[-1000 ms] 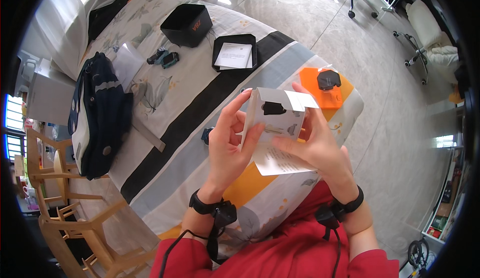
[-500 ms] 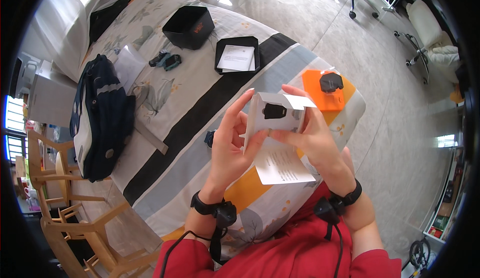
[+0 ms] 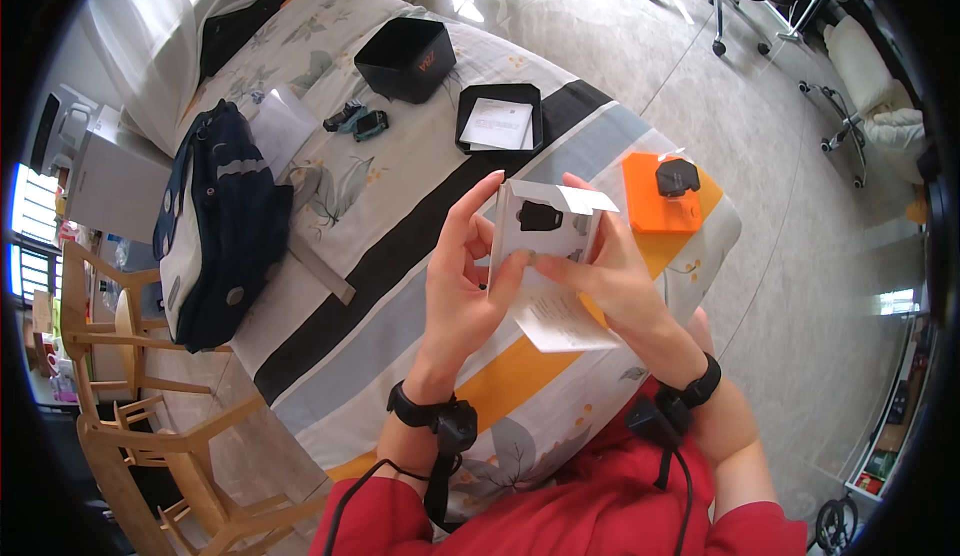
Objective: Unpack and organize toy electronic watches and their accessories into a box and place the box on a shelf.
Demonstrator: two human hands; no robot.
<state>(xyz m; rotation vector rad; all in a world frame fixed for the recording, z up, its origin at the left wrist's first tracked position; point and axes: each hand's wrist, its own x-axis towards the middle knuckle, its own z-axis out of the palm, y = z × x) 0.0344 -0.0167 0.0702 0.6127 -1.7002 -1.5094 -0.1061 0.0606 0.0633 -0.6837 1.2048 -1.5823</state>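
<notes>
Both of my hands hold a folded white leaflet (image 3: pixel 560 246) above the near part of the table. My left hand (image 3: pixel 462 271) grips its left edge, with the thumb on the front and the fingers behind. On the right side my right hand (image 3: pixel 618 274) pinches it in the same way, its thumb close to the left thumb. A dark device is pictured on the upper panel, and a panel with printed text hangs below the hands. Beyond my right hand lies an orange block (image 3: pixel 648 184) with a small black angular device (image 3: pixel 678 177) on it.
A patterned cloth covers the table (image 3: pixel 390 256). Toward the back are an open black box (image 3: pixel 410 71), a shallow black tray (image 3: pixel 534 134) with white papers (image 3: pixel 498 122), and small strapped gadgets (image 3: pixel 368 124). A navy bag (image 3: pixel 225 236) lies left, near wooden chairs (image 3: pixel 190 446).
The view has shifted, so the table things appear farther right. The leaflet stays in both hands, its lower panel now tilted more. Both thumbs have slid slightly left and up.
</notes>
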